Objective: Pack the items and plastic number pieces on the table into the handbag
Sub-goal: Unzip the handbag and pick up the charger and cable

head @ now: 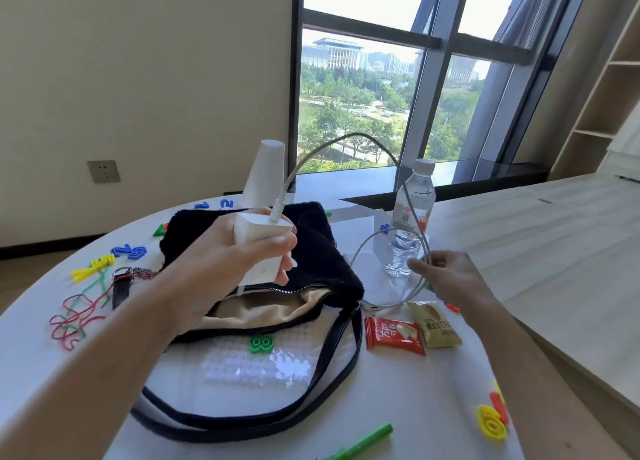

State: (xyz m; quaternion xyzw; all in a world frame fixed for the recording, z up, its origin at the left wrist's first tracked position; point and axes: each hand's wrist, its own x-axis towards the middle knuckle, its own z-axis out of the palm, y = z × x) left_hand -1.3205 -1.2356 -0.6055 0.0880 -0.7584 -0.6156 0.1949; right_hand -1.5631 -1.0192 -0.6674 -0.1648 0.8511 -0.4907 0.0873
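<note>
A black fuzzy handbag (322,252) lies unzipped in the middle of the table, its beige lining showing. My left hand (221,252) grips a white charger block (263,248) just above the bag's opening. The charger's white cable (346,139) arcs up and over to the right, where my right hand (446,272) pinches its loops. Plastic number pieces lie scattered: a green 8 (260,344) in front of the bag, blue ones (130,251) and yellow ones (93,265) on the left, a yellow one (490,425) near the right edge.
A water bottle (412,214) stands behind my right hand. A red snack packet (393,335) and a tan one (437,324) lie right of the bag. Coloured rubber bands (74,317) lie at the left, a green marker (367,442) in front, a white cone-shaped object (265,172) behind.
</note>
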